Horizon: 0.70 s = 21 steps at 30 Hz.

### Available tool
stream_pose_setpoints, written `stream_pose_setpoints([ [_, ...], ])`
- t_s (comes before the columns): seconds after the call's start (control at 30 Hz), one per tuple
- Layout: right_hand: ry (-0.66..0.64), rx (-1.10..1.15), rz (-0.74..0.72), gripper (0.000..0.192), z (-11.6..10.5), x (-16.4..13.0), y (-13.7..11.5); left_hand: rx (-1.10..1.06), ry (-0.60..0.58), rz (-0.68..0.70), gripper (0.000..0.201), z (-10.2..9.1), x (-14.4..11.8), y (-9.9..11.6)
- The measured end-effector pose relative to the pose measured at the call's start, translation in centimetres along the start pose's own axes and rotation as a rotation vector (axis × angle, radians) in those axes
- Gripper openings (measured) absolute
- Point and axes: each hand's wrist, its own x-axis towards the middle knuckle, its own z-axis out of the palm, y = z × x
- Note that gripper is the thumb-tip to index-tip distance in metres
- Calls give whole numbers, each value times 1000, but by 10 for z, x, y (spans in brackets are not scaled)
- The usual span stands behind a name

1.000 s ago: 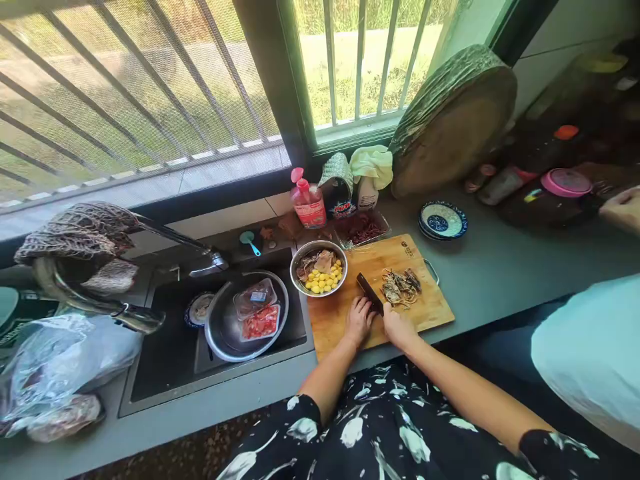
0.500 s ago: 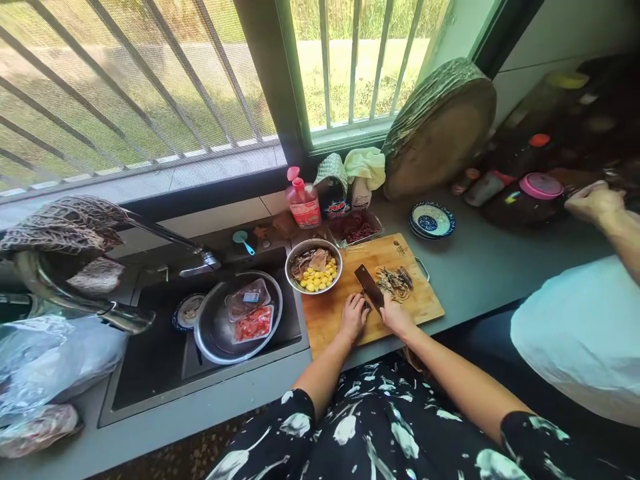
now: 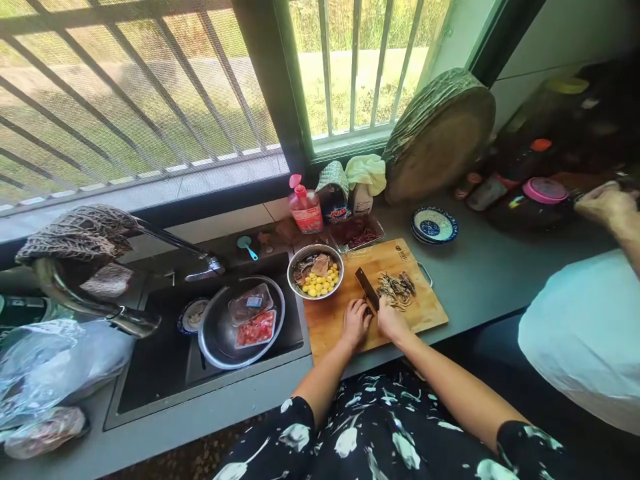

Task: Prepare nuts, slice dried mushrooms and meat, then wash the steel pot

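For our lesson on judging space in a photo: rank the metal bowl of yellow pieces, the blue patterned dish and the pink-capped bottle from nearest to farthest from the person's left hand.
From the left hand:
1. Metal bowl, just up and left, at the board's corner.
2. Pink-capped bottle, farther back by the window ledge.
3. Blue patterned dish, away to the right on the counter.

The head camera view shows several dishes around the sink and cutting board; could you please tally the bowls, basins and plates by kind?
Metal bowl of yellow pieces, beside the cutting board: 1
Large metal basin in the sink: 1
Blue-patterned plates, a stack on the counter; number in it unclear: 1
Small patterned dish in the sink: 1
Total: 4
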Motion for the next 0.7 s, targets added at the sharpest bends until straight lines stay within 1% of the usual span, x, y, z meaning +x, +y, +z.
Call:
stream_pose_setpoints([
  [0.13,-10,47,-8,22,-7,15,-10,-9,-20,40,28,-4,-1,2],
  [0.2,3,58,-4,21,-11,21,-8,-1,-1,45,27,-7,-2,4],
  [0.27,23,66,5,23,-12,25,0,26,13,25,26,-7,-3,5],
  [0.33,34,79,41,24,-13,26,12,61,9,-29,25,-5,-2,7],
  [0.43,46,102,94,23,-15,20,31,45,-2,-127,23,9,5,15],
  [0.5,76,110,73,25,-17,11,40,-52,27,-195,30,20,11,24],
  [0.57,99,113,55,27,-17,0,44,-188,86,-311,38,24,17,35],
  [0.6,100,115,54,27,-15,-6,43,-251,120,-376,40,21,21,39],
  [0.63,92,118,57,28,-11,-11,42,-300,153,-422,40,13,24,41],
  [0.67,72,128,52,28,-6,-15,38,-330,180,-433,39,0,29,41],
  [0.7,43,144,31,27,0,-18,33,-334,203,-410,35,-19,34,37],
])
